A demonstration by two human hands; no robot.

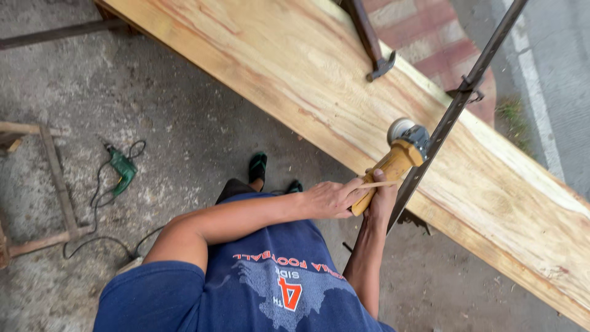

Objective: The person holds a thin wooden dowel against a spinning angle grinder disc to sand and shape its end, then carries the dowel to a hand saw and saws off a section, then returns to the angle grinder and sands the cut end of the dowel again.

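A: Which tool occupies the hands?

B: A yellow-bodied angle grinder with a grey metal head. Both hands are clamped on its handle, close together: the left hand wraps the rear end, the right hand grips just beside it.

A: And where does the grinder sit?

B: Its disc end rests on a long, pale, reddish-streaked wooden plank, next to a dark metal bar clamp crossing the plank. A second dark clamp bites the plank further along.

A: Anything on the floor?

B: A green corded electric drill lies on the grey concrete floor, well apart.
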